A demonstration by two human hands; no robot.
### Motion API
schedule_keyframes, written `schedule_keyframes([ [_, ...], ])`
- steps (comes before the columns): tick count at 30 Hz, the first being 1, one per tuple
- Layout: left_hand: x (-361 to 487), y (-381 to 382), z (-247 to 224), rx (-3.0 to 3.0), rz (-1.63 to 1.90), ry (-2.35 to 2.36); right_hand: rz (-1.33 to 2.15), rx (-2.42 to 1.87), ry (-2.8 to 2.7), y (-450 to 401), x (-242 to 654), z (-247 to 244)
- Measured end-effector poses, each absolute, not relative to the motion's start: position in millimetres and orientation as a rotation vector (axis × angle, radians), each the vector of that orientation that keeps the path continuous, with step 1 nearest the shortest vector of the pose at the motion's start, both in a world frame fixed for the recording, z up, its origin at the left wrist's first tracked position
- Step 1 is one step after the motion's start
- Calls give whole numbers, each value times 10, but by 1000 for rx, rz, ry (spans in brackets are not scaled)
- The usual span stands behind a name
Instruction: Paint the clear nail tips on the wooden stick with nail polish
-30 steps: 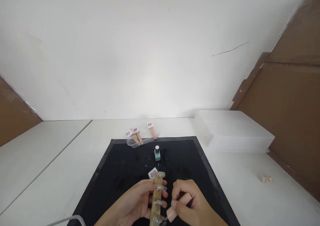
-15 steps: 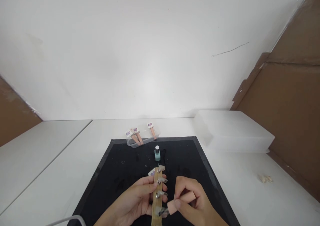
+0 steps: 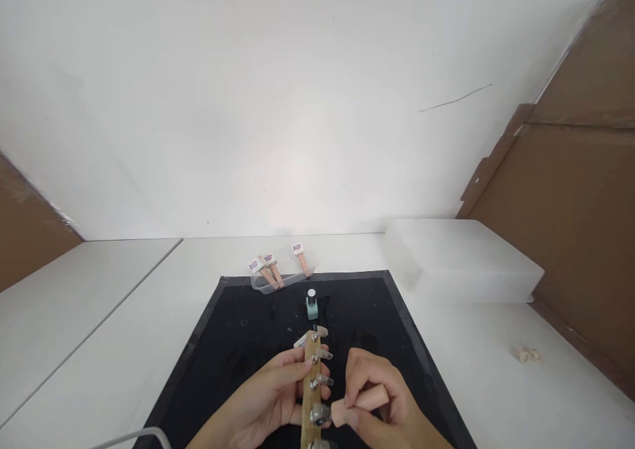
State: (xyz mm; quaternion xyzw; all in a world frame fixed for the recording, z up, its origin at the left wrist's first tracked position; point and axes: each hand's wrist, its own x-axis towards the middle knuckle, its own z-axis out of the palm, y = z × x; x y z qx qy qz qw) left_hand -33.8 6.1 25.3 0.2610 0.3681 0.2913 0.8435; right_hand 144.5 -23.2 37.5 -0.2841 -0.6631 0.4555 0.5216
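Note:
My left hand (image 3: 278, 396) is closed around a wooden strip (image 3: 308, 432) that points away from me. Along the strip, several metal clips carry clear false nails (image 3: 325, 380) that stick out to the right. My right hand (image 3: 380, 403) pinches the pink cap (image 3: 367, 399) of a nail polish brush. The brush end meets the false nail (image 3: 321, 414) near the lower part of the strip, and its bristles are hard to make out there. Beyond the strip, a teal nail polish bottle (image 3: 312, 309) with a white-topped cap stands upright.
A black mat (image 3: 248, 323) lies under my hands. Behind it, a clear tray (image 3: 290, 279) holds several pink sticks with white labelled tops. A white translucent box (image 3: 476, 270) is at the right, with small beige pieces (image 3: 526, 354) before it. A pale label partly shows behind the strip.
The strip has shifted slightly in my left hand, and another clip now shows at the bottom. The brush tip, visible low on the strip before, is now at the false nail.

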Motion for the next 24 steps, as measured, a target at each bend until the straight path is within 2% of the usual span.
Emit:
schedule_keyframes([
  [17, -324, 52, 239, 601, 573, 787, 1059, -680, -1605, -223, 1439, 336],
  [24, -326, 55, 242, 591, 572, 799, 1145, -696, -1580, -234, 1428, 390],
])
